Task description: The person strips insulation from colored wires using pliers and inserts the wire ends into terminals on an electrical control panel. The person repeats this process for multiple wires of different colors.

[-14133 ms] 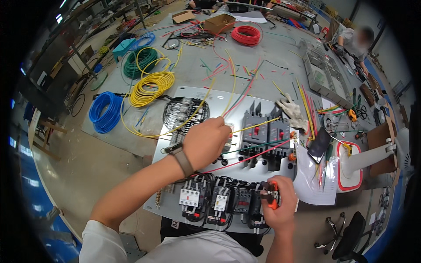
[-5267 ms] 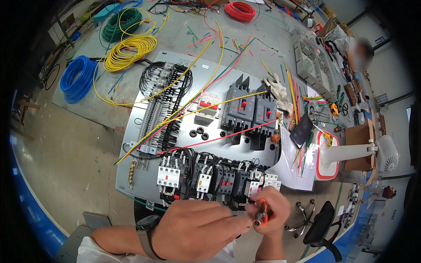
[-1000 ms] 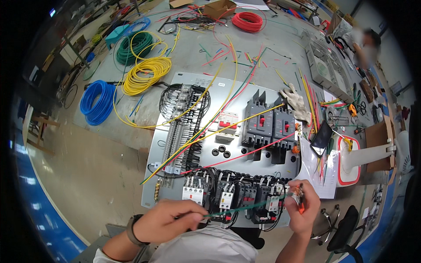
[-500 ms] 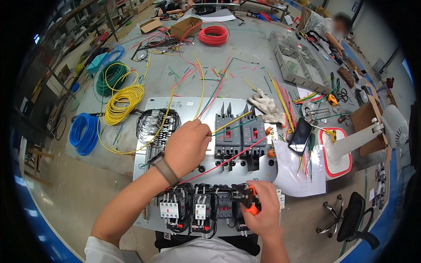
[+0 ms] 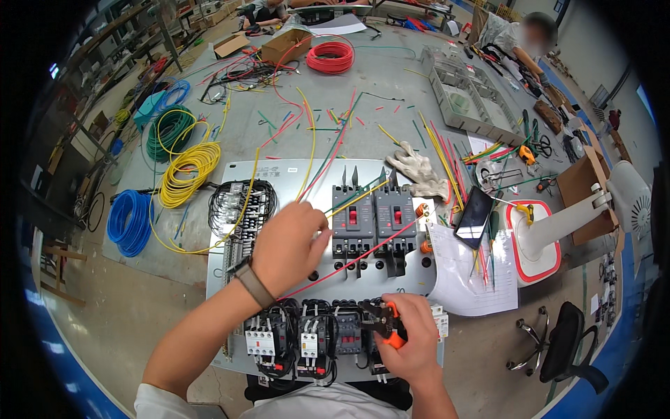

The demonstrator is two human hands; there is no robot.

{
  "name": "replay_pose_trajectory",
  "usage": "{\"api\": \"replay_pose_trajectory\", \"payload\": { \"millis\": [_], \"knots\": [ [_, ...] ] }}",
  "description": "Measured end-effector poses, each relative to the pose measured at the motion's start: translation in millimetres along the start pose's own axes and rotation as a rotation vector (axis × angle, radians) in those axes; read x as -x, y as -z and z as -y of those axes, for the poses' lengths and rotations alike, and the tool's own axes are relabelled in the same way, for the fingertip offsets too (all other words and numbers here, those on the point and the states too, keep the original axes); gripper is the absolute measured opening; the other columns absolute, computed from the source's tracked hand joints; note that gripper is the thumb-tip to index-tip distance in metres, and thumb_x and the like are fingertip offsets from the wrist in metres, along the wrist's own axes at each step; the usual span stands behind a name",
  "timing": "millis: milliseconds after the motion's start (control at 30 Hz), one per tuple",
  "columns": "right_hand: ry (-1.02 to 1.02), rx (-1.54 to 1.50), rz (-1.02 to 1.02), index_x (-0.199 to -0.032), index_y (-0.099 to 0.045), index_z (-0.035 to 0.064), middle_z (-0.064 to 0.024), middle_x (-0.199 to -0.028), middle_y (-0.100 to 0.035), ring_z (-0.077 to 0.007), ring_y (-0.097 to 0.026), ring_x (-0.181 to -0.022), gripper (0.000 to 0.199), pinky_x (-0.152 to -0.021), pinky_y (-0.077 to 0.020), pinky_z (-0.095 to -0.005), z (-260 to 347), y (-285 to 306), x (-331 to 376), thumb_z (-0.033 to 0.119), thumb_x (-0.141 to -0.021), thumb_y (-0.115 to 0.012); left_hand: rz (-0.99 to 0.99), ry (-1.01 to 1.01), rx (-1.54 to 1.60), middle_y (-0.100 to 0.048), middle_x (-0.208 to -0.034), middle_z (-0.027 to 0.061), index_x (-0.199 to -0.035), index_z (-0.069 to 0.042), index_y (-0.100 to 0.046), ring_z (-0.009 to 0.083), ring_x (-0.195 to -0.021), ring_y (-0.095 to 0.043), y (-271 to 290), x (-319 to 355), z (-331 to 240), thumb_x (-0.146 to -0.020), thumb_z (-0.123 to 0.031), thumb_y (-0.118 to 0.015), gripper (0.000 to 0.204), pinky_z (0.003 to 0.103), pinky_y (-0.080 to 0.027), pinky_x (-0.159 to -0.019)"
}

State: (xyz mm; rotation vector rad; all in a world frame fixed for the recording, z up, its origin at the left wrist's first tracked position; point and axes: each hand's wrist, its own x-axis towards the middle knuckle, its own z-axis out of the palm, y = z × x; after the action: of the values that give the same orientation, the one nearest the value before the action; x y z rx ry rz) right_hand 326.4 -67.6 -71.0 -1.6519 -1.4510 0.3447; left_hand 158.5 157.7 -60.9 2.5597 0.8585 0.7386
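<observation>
Grey tbl (image 5: 373, 75); hands (image 5: 413, 343): R w/ pliers (image 5: 382, 320)

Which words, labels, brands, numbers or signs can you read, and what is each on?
None clear enough to quote.
Silver-grey metal mounting plate: dark print near its far edge, blurred.
Small white rectangular label on that plate: too small.
Two dark-grey box-shaped breakers with red switches: faint markings, too small.
White printed paper sheet: rows too small.
</observation>
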Motion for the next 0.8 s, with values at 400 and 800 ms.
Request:
{"api": "replay_pose_trajectory", "payload": {
  "millis": [400,800],
  "knots": [
    [-0.026,-0.023,-0.017,-0.121,-0.068,-0.0010,-0.0175,-0.113,-0.068,-0.0369,-0.065,-0.102,0.048,-0.091,-0.0524,-0.0437,4.1,-0.1,1.6,0.003,-0.074,-0.079,0.387,0.141,-0.032,-0.072,-0.083,0.0158,-0.094,-0.006,-0.071,0.0380,-0.080,-0.071,-7.9,20.6,-25.3,-0.095,-0.022,-0.070,0.016,0.051,-0.055,-0.072],
    [-0.119,-0.069,-0.019,-0.120,-0.067,-0.0015,-0.0186,-0.113,-0.068,-0.0366,-0.066,-0.103,0.041,-0.092,-0.0537,-0.0416,7.2,-1.3,3.0,0.002,-0.080,-0.079,0.394,0.119,-0.045,-0.072,-0.085,0.0163,-0.096,-0.005,-0.069,0.0400,-0.083,-0.071,-9.0,34.2,-27.2,-0.096,-0.030,-0.071,0.026,0.052,-0.055,-0.074]
  ]
}}
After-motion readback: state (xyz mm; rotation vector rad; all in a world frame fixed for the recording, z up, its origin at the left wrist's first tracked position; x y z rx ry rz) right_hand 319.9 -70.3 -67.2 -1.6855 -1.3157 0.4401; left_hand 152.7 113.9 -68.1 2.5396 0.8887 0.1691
